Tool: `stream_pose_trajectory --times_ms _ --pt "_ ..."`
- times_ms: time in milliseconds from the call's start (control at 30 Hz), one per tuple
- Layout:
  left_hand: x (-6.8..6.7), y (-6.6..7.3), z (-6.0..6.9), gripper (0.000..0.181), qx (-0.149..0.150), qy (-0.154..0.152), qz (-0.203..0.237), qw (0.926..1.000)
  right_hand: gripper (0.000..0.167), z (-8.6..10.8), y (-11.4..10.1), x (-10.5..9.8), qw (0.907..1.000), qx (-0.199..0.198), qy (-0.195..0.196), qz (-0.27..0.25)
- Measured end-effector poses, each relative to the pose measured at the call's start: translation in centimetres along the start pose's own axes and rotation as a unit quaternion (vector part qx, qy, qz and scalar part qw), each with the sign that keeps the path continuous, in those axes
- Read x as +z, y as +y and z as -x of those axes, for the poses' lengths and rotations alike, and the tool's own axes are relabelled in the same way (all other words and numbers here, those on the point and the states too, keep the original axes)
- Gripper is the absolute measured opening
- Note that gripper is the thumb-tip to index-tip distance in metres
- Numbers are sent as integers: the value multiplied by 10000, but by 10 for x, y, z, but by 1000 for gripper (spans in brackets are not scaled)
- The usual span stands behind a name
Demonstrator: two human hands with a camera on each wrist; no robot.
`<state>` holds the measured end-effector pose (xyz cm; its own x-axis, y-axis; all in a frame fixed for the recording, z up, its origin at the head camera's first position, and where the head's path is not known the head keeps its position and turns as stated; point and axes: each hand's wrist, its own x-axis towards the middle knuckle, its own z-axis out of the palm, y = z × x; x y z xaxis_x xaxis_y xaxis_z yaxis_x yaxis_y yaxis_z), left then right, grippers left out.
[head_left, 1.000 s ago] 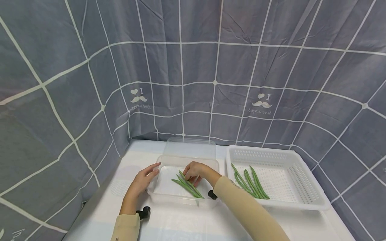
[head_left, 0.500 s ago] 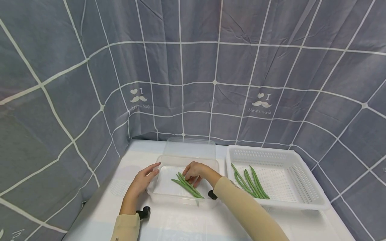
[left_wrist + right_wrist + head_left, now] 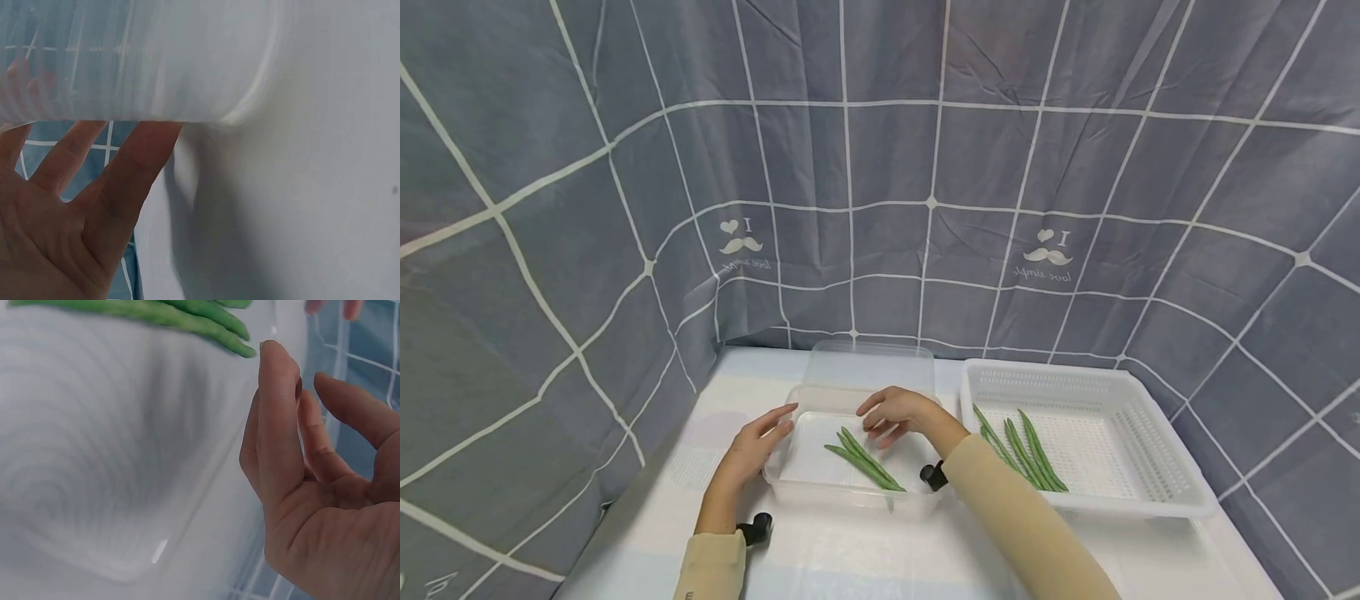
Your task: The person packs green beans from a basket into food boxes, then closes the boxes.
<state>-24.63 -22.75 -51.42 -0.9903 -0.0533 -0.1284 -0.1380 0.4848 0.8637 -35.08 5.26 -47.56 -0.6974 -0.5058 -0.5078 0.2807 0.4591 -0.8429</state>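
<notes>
In the head view, several green beans [image 3: 867,460] lie in a clear plastic box [image 3: 820,492]. My right hand [image 3: 901,414] is over the right part of the box, beside the beans, holding nothing. The right wrist view shows that hand [image 3: 312,469] with fingers apart and bean ends [image 3: 212,337] just beyond the fingertips. My left hand [image 3: 751,446] rests with spread fingers at the box's left side. In the left wrist view, the fingers of that hand [image 3: 81,194] touch the wall of the clear box [image 3: 156,62].
A white perforated basket [image 3: 1150,505] stands right of the box, with several more green beans [image 3: 1033,454] at its left side. Behind the box lies a clear lid [image 3: 868,364]. A grey checked curtain [image 3: 887,242] hangs behind and around the white table [image 3: 820,558].
My right hand has let go of the beans and lifted up and to the right. The beans stay in the box. The left hand has kept its place at the box.
</notes>
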Motion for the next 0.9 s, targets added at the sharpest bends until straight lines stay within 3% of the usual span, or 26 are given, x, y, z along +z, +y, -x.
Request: stream_pose_trajectory --times_ms 367,900 --pt "-1 0 0 54 32 -23 -12 10000 50 13 -2 -38 9927 -227 49 -1181" --pt "-1 -1 -2 52 113 -5 -132 9998 52 55 5 -106 9846 -591 549 -1550"
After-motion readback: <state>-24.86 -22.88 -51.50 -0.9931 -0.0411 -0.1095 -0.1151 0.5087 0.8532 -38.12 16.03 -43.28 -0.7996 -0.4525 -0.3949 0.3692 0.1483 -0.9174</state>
